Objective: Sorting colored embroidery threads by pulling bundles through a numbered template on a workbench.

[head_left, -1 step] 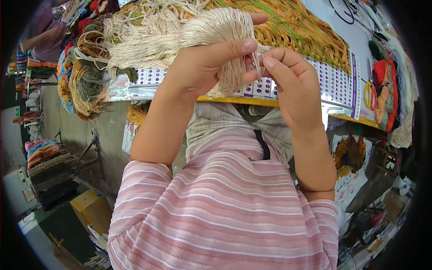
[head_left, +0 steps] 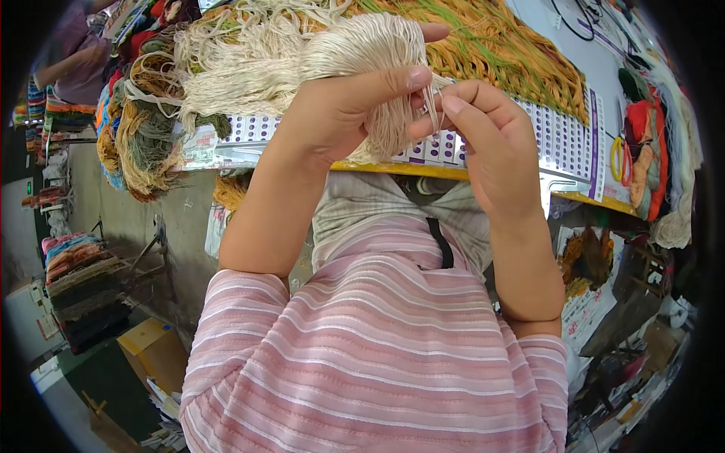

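"Cream skein (head_left: 370,49): held where?"
"Gripped in the left hand (head_left: 340,109), above the tabletop's (head_left: 570,45) near edge."
"And with the right hand (head_left: 495,140)?"
"Pinched a few strands (head_left: 432,113)."
"Farther out?"
"Saw more cream yarn (head_left: 242,83) lying behind, orange-green yarn (head_left: 506,60) right of that, scissors (head_left: 620,160) by the near right corner."

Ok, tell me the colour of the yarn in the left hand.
The yarn is cream, seen best in the head view.
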Tool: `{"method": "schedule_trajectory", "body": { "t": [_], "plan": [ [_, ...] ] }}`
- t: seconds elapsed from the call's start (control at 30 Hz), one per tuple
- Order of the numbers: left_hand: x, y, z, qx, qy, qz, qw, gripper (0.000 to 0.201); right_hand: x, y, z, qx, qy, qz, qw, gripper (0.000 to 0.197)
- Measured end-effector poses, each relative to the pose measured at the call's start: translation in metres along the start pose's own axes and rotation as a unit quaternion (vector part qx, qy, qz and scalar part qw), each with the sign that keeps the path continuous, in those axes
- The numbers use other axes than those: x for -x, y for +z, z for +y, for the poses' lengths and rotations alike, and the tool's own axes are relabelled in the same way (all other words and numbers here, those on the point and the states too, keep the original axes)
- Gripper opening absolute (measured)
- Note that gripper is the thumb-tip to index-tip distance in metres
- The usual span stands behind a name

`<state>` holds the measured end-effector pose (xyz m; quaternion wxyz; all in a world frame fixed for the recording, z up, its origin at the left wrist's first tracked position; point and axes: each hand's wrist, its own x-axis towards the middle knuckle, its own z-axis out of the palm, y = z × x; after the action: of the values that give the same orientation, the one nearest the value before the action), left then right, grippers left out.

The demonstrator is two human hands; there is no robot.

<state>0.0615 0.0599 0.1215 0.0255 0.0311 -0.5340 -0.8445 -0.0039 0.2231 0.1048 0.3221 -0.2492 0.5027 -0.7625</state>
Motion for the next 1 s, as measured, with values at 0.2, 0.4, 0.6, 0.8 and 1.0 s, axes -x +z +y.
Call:
{"method": "schedule_trajectory", "body": {
  "t": [0.2,0.4,0.6,0.8,1.0],
  "plan": [
    [-0.008,-0.002,-0.007,0.028,0.000,-0.034,0.999,0.054,-0.004,0.000,-0.005,0.040,0.013,0.028,0.999,0.020],
    [-0.013,0.002,-0.010,0.079,-0.008,-0.059,0.995,0.060,-0.012,-0.001,-0.001,0.104,0.018,0.033,0.994,0.024],
    [-0.014,-0.007,-0.010,0.134,-0.028,-0.088,0.987,0.061,-0.011,-0.001,0.005,0.145,-0.021,0.058,0.988,0.014],
    [-0.012,-0.015,-0.008,0.167,-0.005,-0.103,0.980,0.054,-0.007,-0.002,-0.003,0.054,0.026,0.011,0.998,0.011],
    [-0.009,-0.007,-0.003,0.100,-0.006,-0.085,0.991,0.062,-0.007,0.002,-0.002,0.012,0.024,0.049,0.998,0.010]
  ]
}}
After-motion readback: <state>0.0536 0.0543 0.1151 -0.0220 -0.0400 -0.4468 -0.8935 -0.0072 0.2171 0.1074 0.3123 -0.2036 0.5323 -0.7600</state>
